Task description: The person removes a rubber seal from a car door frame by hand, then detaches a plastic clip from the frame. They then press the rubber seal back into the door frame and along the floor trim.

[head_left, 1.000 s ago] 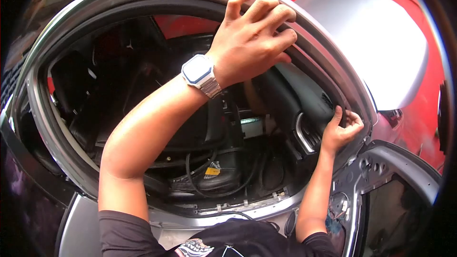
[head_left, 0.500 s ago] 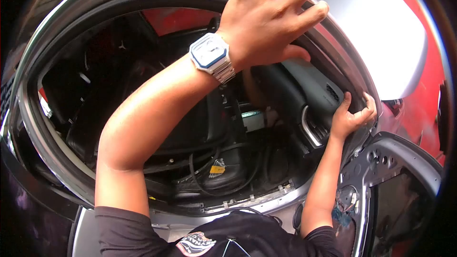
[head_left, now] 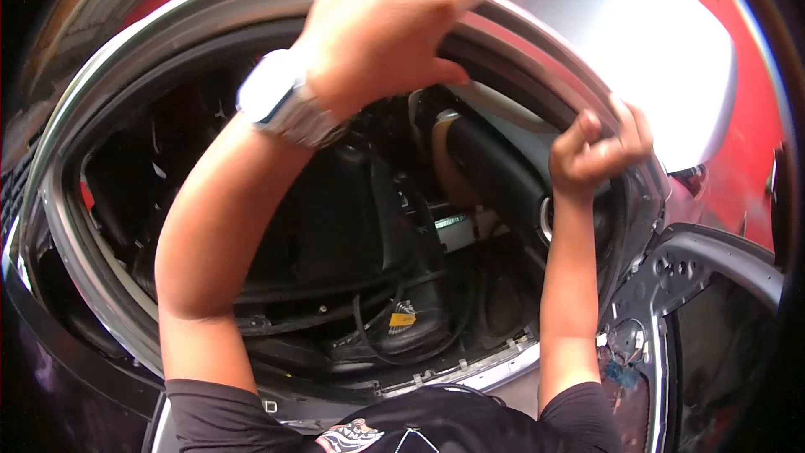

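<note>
My left hand [head_left: 386, 29], with a silver watch [head_left: 285, 99] at the wrist, grips the upper edge of a car's door frame [head_left: 537, 29]. Its fingers curl over the outer side, and the thumb points into the opening. Farther right, my right hand [head_left: 599, 151] is bent around the same frame where it slopes down, thumb raised. Its fingertips are slightly blurred. A dark rubber seal [head_left: 277, 32] lines the inside of the opening. Whether either hand pinches this seal cannot be made out.
Inside the car are a dark dashboard [head_left: 495, 151], loose black cables and a yellow tag [head_left: 402, 320] on the floor. The opened door [head_left: 713, 260], its inner metal bare, stands at right. Beyond the frame are a silver bonnet [head_left: 637, 50] and a red wall [head_left: 759, 151].
My left hand has moved left along the upper frame. The right hand has slid upward along the sloping part. The view has shifted slightly, so the interior sits lower and farther right.
</note>
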The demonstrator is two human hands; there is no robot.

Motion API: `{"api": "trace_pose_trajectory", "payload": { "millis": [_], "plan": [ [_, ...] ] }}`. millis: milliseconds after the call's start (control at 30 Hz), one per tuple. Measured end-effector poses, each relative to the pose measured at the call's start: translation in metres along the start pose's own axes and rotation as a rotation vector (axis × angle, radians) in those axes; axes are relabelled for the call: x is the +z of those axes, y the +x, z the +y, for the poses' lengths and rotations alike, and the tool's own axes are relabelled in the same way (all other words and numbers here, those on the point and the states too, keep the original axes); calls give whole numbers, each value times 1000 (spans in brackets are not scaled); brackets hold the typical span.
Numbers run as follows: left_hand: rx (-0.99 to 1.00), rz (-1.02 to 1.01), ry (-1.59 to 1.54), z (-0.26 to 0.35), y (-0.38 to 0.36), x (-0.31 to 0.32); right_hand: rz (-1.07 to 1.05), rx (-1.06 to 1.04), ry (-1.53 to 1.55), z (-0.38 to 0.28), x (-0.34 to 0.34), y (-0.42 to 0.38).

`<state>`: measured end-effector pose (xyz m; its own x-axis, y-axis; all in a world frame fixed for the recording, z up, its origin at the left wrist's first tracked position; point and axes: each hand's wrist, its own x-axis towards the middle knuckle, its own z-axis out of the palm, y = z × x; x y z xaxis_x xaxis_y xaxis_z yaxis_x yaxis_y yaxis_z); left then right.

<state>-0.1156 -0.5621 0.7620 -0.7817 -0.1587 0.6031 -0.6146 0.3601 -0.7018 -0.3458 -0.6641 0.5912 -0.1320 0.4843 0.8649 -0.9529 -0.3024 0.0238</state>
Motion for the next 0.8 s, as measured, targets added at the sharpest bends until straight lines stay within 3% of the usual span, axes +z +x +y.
{"api": "trace_pose_trajectory", "payload": {
  "millis": [67, 100, 167, 200, 233, 267, 333, 367, 433, 500, 600, 700, 800],
  "plan": [
    [-93, -15, 102, -12, -14, -17, 295, 90, 419, -23, 6, 15],
    [-75, 42, 190, -21, -19, -13, 248, -43, 410, -26, 14, 24],
    [-81, 56, 134, -24, -25, -8, 15, -100, 68, -35, 29, 32],
    [-78, 82, 80, -25, -25, -8, -72, -62, 48, -43, 25, 47],
    [-85, 54, 81, -26, -25, -6, 94, -71, 273, -33, 35, 34],
    [-96, 53, 77, -24, -29, -3, -77, -55, 93, -42, 11, 33],
    [-116, 45, 85, -26, -27, 0, -41, -70, 352, -82, -7, 41],
    [-13, 127, 142, -30, -28, -2, -29, -77, 436, -99, -8, 47],
    [12, 116, 124, -35, -30, -5, 28, -433, 208, -111, 12, 64],
    [43, 146, 64, -38, -33, -4, 19, -449, 156, -112, 42, 65],
    [63, 156, 100, -42, -31, -5, 65, -508, 407, -102, 55, 62],
    [42, 136, 42, -35, -35, -7, -146, -351, 397, -70, -4, 34],
    [55, 142, 81, -37, -34, 1, 79, -209, 305, 9, -25, -15]
  ]
}}
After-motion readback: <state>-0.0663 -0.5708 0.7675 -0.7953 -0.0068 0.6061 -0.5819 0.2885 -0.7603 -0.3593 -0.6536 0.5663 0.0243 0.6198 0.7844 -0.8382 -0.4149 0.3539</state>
